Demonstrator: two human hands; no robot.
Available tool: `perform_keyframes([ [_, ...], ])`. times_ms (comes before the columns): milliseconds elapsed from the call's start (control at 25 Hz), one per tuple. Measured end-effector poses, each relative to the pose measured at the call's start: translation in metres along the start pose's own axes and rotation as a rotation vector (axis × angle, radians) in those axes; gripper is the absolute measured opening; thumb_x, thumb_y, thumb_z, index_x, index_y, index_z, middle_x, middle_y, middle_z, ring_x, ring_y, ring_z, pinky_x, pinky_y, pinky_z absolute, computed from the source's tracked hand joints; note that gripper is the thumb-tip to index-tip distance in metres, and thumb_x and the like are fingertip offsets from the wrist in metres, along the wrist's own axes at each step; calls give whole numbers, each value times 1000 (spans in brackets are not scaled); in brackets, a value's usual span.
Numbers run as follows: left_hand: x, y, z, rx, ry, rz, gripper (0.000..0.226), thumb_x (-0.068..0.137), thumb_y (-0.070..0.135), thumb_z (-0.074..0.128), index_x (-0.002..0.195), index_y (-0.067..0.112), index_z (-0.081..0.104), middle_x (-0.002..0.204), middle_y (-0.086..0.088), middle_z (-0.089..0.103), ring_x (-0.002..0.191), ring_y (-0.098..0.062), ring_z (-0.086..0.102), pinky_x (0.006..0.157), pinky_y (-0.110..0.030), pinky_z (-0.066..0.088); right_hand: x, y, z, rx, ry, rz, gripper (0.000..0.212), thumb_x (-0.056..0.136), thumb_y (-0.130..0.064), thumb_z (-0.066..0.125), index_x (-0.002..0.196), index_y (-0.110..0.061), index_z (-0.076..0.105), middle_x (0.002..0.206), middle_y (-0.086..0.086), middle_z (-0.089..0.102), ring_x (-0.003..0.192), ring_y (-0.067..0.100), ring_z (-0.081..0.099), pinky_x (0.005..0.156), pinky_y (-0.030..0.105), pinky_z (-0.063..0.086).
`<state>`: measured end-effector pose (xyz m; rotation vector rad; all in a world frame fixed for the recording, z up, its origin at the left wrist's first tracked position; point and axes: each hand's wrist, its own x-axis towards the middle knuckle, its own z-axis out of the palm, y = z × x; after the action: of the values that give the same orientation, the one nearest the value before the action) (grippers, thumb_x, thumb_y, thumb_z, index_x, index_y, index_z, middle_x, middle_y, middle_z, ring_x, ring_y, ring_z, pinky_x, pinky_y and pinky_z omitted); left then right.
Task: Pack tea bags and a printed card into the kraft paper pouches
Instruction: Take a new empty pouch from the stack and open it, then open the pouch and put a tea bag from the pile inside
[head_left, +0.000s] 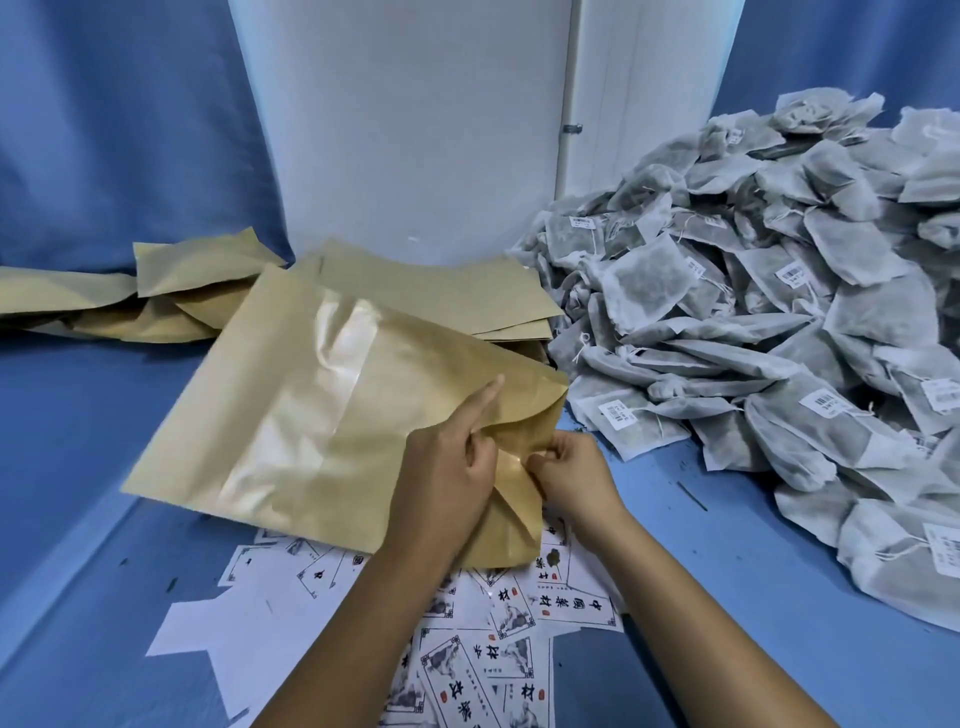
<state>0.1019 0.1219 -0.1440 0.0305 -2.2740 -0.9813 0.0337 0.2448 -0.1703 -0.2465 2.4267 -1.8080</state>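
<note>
A large kraft paper pouch (311, 410) with a clear window lies tilted in the middle, above the table. My left hand (452, 467) grips its right-hand mouth edge, index finger stretched along the paper. My right hand (571, 467) pinches the folded-back lip of the same pouch. A big heap of grey tea bags (753, 312) with white labels fills the right side. Printed cards (467, 649) with black characters lie scattered under my forearms.
A stack of flat kraft pouches (457, 291) lies behind the held one, and more crumpled pouches (156, 291) stretch to the left. Blue cloth (78, 467) covers the table and hangs at the back. A white panel (405, 130) stands behind.
</note>
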Motion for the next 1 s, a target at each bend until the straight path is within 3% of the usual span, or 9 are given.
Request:
perform_keyframes([
  [160, -2, 5, 4, 310, -121, 46, 57, 88, 17, 48, 140, 38, 41, 57, 3, 46, 57, -24, 47, 55, -34, 37, 0, 3, 2, -160, 179, -78, 12, 78, -5, 53, 79, -16, 48, 66, -4, 49, 61, 17, 45, 56, 30, 35],
  [240, -2, 5, 6, 256, -87, -33, 55, 89, 18, 48, 142, 31, 41, 65, -6, 57, 64, -30, 54, 60, -37, 41, -8, -3, 11, -416, 349, -412, 19, 78, -9, 56, 85, -19, 41, 77, -7, 46, 67, 13, 42, 57, 29, 35],
  [320, -6, 10, 4, 193, -35, 3, 53, 87, 13, 52, 138, 25, 49, 65, -12, 61, 61, -32, 55, 59, -38, 45, -11, -8, 16, -425, 152, -732, 18, 78, -3, 52, 83, -20, 46, 76, -13, 44, 66, 4, 40, 58, 20, 33],
  [480, -9, 16, -3, 207, -40, 279, 48, 79, 10, 47, 125, 11, 63, 55, -10, 59, 48, -27, 53, 47, -34, 48, -20, -25, 10, -600, -304, -504, 20, 84, 3, 50, 98, -6, 61, 90, 7, 62, 83, 17, 59, 68, 24, 42],
  [560, -11, 19, -2, 265, -58, 488, 46, 78, 10, 45, 117, 7, 68, 54, -4, 57, 44, -22, 50, 42, -27, 43, -29, -27, 35, -890, 154, -376, 26, 91, 9, 36, 89, -3, 60, 83, 12, 65, 82, 23, 64, 68, 27, 50],
  [600, -12, 20, 0, 292, -65, 583, 44, 77, 8, 46, 114, 7, 69, 54, -2, 55, 43, -22, 49, 40, -27, 41, -46, -44, 32, -844, 43, -126, 39, 91, 16, 25, 87, -1, 59, 73, 14, 66, 74, 22, 67, 63, 23, 52],
  [800, -13, 15, 1, 202, -128, 653, 41, 78, 7, 46, 111, 8, 71, 57, -4, 60, 45, -24, 52, 41, -30, 44, -69, -48, 65, -809, 574, -25, 48, 85, 27, 14, 108, -2, 45, 62, 14, 68, 56, 17, 66, 51, 16, 47],
  [920, -18, 19, 6, 175, -169, 775, 38, 78, 5, 50, 108, 8, 72, 56, -2, 58, 43, -23, 49, 39, -28, 40, -81, -34, 73, -853, 574, 51, 41, 65, 27, 33, 67, -3, 60, 67, 23, 67, 60, 28, 65, 45, 22, 45],
  [1000, -20, 22, 9, 187, -132, 832, 35, 79, 2, 53, 106, 9, 74, 53, 0, 51, 41, -21, 40, 37, -28, 33, -76, -59, 73, -773, 682, 142, 32, 56, 22, 34, 48, -6, 47, 67, 25, 63, 58, 34, 60, 44, 24, 42],
])
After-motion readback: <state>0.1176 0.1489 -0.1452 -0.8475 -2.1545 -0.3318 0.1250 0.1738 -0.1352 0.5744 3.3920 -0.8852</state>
